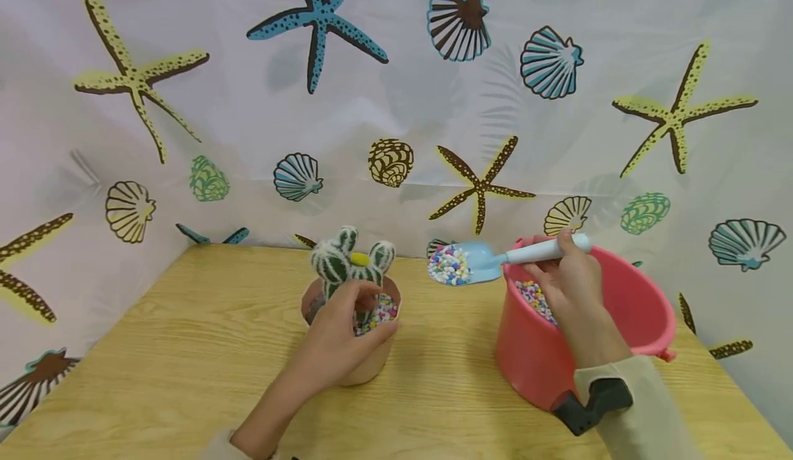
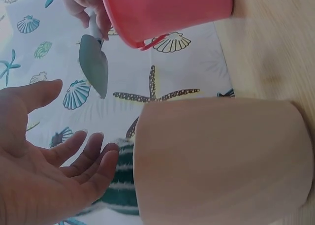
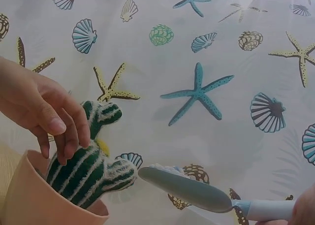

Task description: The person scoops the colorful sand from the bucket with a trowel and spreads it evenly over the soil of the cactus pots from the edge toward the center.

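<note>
The right hand [image 1: 573,277] is gripping a small shovel [image 1: 486,256] by its pale handle, thumb on top, extending the blade leftward past the rim of a pink bucket [image 1: 533,370]; colored beads [image 1: 451,265] are heaping on it. The left hand [image 1: 341,332] is holding nothing, fingers loosely spread beside a fuzzy cactus [image 1: 331,264] in a beige pot [image 1: 365,370]; whether they are touching it is unclear. Bare table [image 1: 204,322] is showing between pot and bucket and stretching toward the left edge; the bucket is standing nearer the right edge.
</note>
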Demonstrator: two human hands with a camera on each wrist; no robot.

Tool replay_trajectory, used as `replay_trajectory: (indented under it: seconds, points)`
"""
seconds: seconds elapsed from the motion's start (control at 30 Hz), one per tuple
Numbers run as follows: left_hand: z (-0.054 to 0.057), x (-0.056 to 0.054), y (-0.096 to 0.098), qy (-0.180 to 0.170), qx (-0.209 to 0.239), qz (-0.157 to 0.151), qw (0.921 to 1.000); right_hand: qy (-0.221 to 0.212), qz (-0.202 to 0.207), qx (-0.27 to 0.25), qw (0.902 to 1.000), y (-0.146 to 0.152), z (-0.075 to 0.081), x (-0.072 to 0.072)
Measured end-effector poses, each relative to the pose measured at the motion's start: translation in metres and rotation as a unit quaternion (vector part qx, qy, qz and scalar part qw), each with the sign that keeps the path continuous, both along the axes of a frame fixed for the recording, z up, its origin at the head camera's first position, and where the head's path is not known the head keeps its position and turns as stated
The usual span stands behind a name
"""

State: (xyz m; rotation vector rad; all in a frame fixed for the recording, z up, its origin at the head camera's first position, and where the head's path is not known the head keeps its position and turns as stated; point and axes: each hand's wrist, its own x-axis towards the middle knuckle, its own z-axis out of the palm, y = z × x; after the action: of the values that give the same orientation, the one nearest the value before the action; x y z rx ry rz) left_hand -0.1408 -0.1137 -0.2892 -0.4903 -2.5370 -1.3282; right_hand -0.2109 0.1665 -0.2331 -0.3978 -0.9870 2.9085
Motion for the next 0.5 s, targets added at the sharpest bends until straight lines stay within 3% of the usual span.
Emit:
replay_trajectory:
  seconds: [0.27,0.5]
  points:
    - [0.005,0.005,-0.023,-0.014,-0.025,0.031,0.9991,-0.006,-0.004,0.079,0.9969,-0.016,0.0,0.001]
    - [0.006,0.005,-0.044,-0.062,-0.008,0.057,0.9964,0.006,0.02,0.085,0.9962,-0.026,-0.002,0.005]
